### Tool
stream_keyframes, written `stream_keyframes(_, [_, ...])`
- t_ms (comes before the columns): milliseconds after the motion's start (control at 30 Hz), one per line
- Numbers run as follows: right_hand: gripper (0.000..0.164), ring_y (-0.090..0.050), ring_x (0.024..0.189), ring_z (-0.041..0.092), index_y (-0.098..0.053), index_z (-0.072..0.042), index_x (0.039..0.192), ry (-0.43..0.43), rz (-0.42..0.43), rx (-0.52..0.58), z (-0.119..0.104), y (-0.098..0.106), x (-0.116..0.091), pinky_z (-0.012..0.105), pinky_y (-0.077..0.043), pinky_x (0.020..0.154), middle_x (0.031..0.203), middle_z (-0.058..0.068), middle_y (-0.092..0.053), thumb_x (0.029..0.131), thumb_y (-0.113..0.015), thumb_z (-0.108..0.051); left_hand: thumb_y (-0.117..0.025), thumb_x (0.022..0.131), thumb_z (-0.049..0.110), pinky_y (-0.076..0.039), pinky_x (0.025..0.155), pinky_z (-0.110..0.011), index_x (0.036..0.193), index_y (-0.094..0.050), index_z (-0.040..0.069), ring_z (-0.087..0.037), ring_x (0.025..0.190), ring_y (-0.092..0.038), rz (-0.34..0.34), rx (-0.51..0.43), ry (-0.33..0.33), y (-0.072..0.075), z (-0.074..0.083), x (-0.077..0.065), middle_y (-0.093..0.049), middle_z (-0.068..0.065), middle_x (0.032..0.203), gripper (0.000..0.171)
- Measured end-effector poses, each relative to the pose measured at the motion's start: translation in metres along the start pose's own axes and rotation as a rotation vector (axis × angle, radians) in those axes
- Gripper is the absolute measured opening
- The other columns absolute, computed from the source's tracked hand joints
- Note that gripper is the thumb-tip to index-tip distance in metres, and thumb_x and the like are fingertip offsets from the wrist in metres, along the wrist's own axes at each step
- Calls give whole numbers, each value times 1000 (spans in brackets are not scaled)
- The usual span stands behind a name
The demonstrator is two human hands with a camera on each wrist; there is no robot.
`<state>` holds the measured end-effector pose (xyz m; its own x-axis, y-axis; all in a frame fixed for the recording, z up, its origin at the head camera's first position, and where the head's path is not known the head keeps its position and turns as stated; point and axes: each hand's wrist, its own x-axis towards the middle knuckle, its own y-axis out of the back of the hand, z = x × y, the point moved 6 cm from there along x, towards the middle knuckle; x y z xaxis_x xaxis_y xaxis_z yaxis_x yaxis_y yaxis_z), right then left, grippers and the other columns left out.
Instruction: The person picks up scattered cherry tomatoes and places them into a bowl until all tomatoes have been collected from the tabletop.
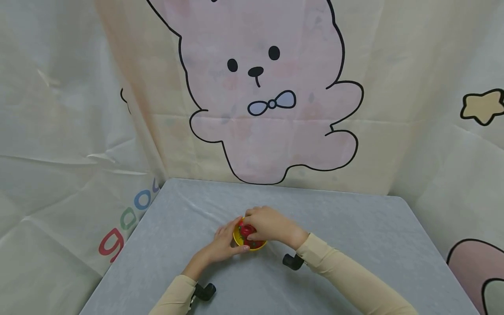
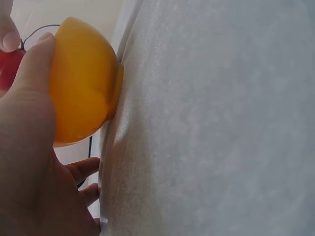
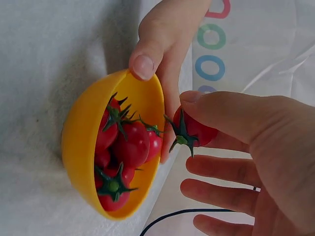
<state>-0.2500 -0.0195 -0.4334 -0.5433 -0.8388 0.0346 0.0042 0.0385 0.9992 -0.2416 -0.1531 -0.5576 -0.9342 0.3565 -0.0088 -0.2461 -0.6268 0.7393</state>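
Note:
A yellow bowl (image 3: 81, 142) stands on the table with several small red tomatoes (image 3: 132, 145) inside, green stems still on. My left hand (image 1: 221, 246) holds the bowl from its left side. In the right wrist view, its thumb lies on the rim and its fingers pass behind the bowl. Above the bowl's opening, my right hand (image 1: 273, 225) pinches one cherry tomato (image 3: 198, 130) between thumb and forefinger, its green stem facing the bowl. The other fingers of that hand are spread out apart from the tomato.
A grey cloth covers the table (image 1: 334, 227). Behind it hangs a cream curtain (image 1: 378, 144) with a pink cartoon bear, and more printed cloth hangs at both sides. Each wrist carries a black camera (image 1: 293, 261) close over the tabletop.

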Motion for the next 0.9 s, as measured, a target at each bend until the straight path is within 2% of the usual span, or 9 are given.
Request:
stream_keyframes(333, [29, -62, 91, 10, -75, -22, 105, 39, 19, -13, -4, -6, 9, 32, -57, 88, 102, -5, -69, 84, -77, -42, -65, 86, 62, -9, 118, -69, 158, -14, 18, -37, 148, -26, 2, 7, -23, 0, 0, 2, -27, -8, 164, 99])
stream_keyframes(567, [29, -62, 91, 11, -75, -22, 105, 30, 13, -20, -5, -8, 10, 33, -57, 87, 101, -5, -68, 84, -77, -42, -65, 87, 61, -8, 118, -70, 159, -13, 17, -37, 149, -25, 6, 4, -14, 0, -2, 2, -27, -8, 164, 98])
stream_keyframes(900, [29, -61, 88, 9, -75, -21, 105, 16, 9, -8, -2, -22, 14, 30, -57, 83, 100, -5, -68, 84, -77, -41, -66, 87, 60, -8, 118, -71, 159, -13, 16, -36, 149, -26, 9, 3, -23, 2, 1, 0, -27, -8, 164, 99])
